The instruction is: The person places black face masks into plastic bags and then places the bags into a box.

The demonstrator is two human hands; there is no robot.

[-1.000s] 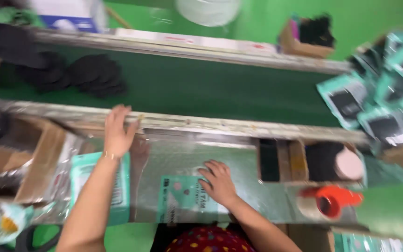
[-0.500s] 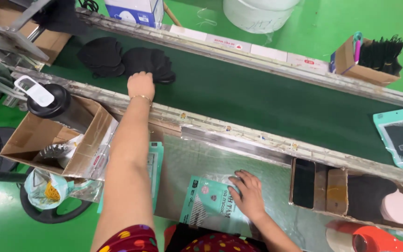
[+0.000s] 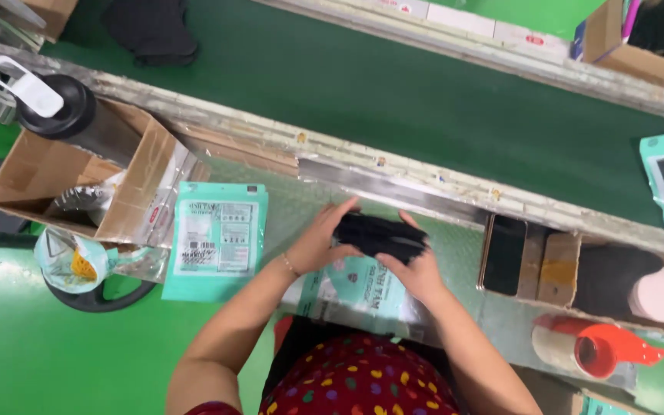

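Seen from above, a stack of teal printed pouches [image 3: 217,238] lies on the metal surface [image 3: 455,269], left of a bundle of black masks [image 3: 378,235]. The left hand [image 3: 323,240] grips the bundle's left end, fingers curled over its top. The right hand [image 3: 418,269] clasps its right end. Directly beneath the bundle lies another teal pouch [image 3: 363,288]. Right of the bundle stands a cardboard tray [image 3: 551,265].

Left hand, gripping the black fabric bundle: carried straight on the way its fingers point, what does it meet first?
The left hand points up-right, away from the body. Past the black fabric bundle it holds with the right hand, it would probably first meet the scuffed metal rail edging the green conveyor belt; depth is unclear.
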